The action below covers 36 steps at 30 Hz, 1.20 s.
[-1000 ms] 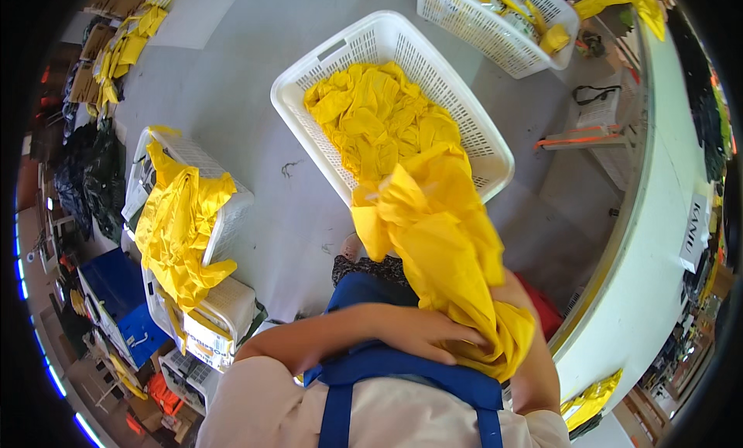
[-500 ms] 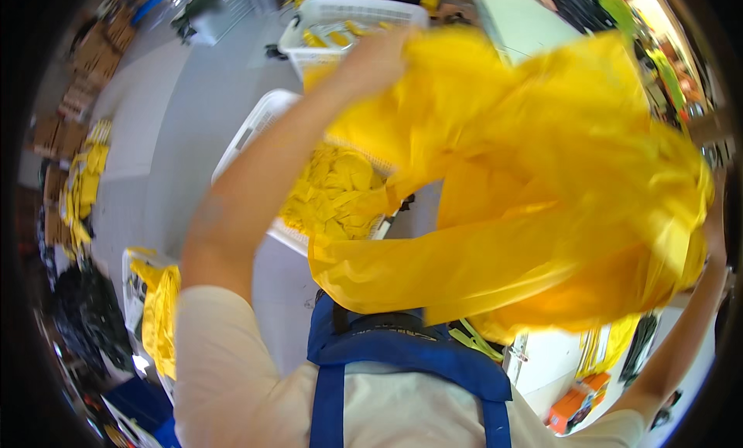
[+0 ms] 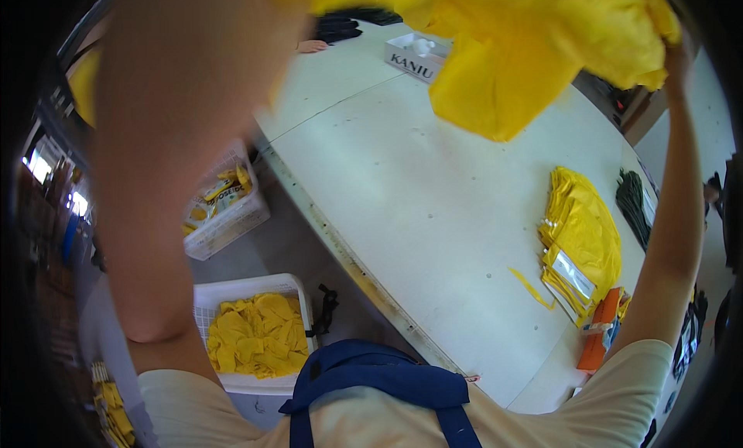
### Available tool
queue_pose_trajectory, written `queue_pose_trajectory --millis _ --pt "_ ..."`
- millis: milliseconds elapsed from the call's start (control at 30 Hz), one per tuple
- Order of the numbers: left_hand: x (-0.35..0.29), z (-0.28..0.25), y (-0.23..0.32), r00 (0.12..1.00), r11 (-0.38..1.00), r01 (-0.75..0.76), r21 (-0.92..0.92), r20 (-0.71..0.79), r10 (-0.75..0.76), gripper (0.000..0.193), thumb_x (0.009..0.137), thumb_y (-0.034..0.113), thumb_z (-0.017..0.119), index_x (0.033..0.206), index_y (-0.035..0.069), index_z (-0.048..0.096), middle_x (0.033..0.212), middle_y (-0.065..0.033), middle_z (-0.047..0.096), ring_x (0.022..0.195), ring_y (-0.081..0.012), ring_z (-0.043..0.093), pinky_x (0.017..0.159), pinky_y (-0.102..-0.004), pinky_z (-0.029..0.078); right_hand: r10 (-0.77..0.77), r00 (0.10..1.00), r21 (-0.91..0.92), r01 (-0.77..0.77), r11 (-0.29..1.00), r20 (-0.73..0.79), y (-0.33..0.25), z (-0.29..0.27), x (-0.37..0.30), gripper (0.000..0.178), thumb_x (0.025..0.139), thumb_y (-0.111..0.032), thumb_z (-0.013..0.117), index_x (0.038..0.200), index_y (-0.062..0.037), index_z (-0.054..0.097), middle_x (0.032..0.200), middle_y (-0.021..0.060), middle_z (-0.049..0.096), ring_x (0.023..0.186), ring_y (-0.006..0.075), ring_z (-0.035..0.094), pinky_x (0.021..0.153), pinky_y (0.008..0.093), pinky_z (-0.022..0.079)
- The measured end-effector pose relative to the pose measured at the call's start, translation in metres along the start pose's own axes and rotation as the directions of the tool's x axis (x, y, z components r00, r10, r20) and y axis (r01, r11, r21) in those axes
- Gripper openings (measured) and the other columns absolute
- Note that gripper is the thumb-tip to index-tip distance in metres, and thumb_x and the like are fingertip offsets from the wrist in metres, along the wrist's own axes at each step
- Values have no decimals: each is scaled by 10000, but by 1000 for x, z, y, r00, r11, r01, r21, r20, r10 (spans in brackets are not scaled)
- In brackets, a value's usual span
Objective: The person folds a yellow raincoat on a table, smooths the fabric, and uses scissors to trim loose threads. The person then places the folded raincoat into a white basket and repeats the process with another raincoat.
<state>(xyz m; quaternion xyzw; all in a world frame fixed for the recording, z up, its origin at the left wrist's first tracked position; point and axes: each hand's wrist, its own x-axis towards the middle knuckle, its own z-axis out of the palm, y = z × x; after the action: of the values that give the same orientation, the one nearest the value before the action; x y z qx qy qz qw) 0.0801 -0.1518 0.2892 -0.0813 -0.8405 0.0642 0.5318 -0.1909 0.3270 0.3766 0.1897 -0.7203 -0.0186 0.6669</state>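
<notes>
Toward one o'clock I have the yellow garment (image 3: pixel 503 61) lifted in front of the white table (image 3: pixel 387 192), blurred and cut off by the upper edge. At two o'clock my right hand (image 3: pixel 677 61) has its fingers clamped on the garment's edge. My left forearm (image 3: pixel 155 216) rises from eight toward eleven o'clock; the hand lies beyond view, so I cannot tell how its fingers stand. Near three o'clock a folded yellow stack (image 3: pixel 592 239) lies on the table, a dark green bundle (image 3: pixel 635 208) just beyond, an orange box (image 3: pixel 594 347) at four. At twelve sits a white box (image 3: pixel 402 57); at eleven, a co-worker's hand (image 3: pixel 312 46). At seven, a white basket (image 3: pixel 267 284) holds crumpled yellow cloth (image 3: pixel 259 336).
</notes>
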Motion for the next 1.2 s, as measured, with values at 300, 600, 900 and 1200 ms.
queue_pose_trajectory --millis 300,600,900,1200 --pt "-207 264 183 288 681 542 -492 870 399 624 842 267 593 1334 -13 330 1212 -293 496 1123 -408 489 961 -438 393 137 423 12 -331 944 896 -116 5 -320 767 694 -284 758 1350 -157 381 1323 137 433 1211 345 415 997 454 363" --pt "-369 302 109 513 727 673 -139 795 -323 687 794 135 661 1359 23 286 1207 -229 492 1096 -370 493 958 -455 388 400 -103 -256 -901 350 911 -317 -154 -472 795 756 -259 742 1357 26 306 1299 249 417 1173 367 458 974 432 396" --pt "-307 306 49 166 -769 415 486 791 589 483 904 240 556 1322 74 381 1020 -39 600 870 -138 572 744 -293 470 3 -702 -225 -233 -946 712 -454 -88 -424 413 923 -290 515 1248 -45 447 1045 67 622 1030 247 599 854 373 495" --pt "-287 318 91 341 -742 210 637 664 666 505 919 337 529 1358 157 355 1274 -52 503 1125 -234 515 889 -416 469 157 -443 268 199 -943 882 -460 -67 -301 381 987 -290 364 1250 -33 461 1160 156 603 996 281 634 698 363 596"
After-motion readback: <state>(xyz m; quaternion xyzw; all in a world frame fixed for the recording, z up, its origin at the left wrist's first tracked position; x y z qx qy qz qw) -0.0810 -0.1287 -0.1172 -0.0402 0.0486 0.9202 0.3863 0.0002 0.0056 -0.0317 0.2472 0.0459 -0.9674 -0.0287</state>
